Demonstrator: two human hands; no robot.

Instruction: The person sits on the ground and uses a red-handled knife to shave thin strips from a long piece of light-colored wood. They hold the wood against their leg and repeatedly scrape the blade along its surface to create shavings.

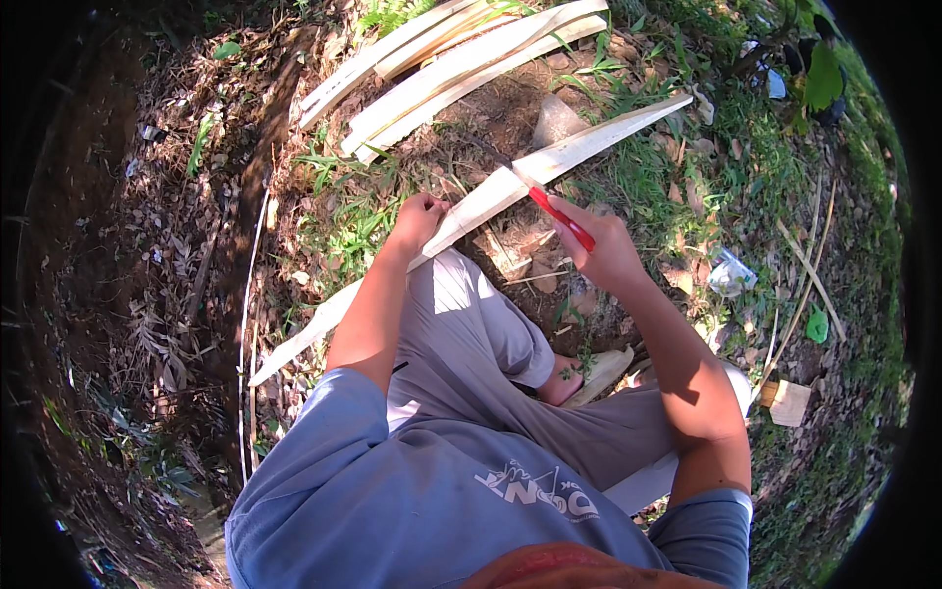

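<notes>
A long pale wooden slat (471,209) runs slantwise from lower left to upper right, passing over my raised left knee and under my left forearm. My left hand (420,218) is closed at its far edge, fingers curled in; their grip on the underside is hidden. In my right hand (601,247) is the red handle of a long-bladed tool (552,204). Its blade lies across the slat near the middle, with the dark tip reaching past the far edge. Whether it is a knife or a saw does not show clearly.
Several more pale slats (461,74) lie stacked on the ground ahead. A grey stone (557,120) sits just beyond the slat. Wood chips (515,250) lie beside my knee. To the right are a wood block (785,402), clear plastic litter (731,273) and thin sticks (810,265).
</notes>
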